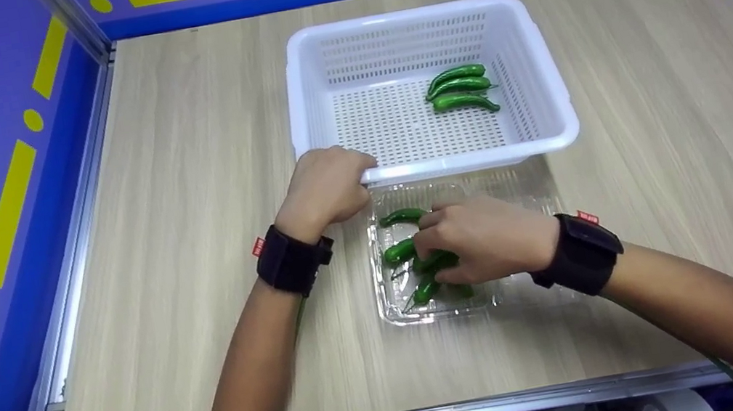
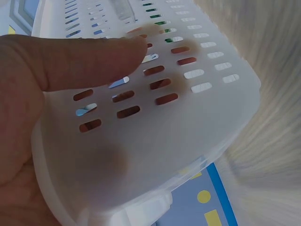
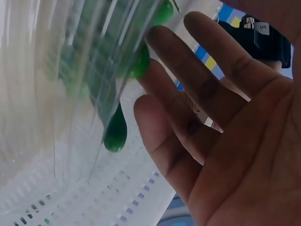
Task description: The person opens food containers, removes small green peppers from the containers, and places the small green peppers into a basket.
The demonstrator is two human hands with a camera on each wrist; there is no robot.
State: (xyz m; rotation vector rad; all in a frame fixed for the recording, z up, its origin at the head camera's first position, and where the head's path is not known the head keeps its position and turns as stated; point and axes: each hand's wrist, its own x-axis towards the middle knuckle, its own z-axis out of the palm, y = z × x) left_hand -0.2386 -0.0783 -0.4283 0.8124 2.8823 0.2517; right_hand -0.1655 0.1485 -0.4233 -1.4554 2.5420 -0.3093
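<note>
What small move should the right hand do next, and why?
Probably close the fingers on one green chili pepper and lift it. The right hand lies over the peppers in the clear plastic tray; three more peppers already lie in the white perforated plastic basket, whose corner the left hand grips.

Tabletop (image 1: pixel 187 190) is viewed from above by head cam, facing fwd/down. Basket (image 2: pixel 188 136) wall is seen v. close beside left fingers (image 2: pixel 94 56). Basket (image 3: pixel 94 197) is shared w/ right wrist cam, below fingers (image 3: pixel 188 94).
</note>
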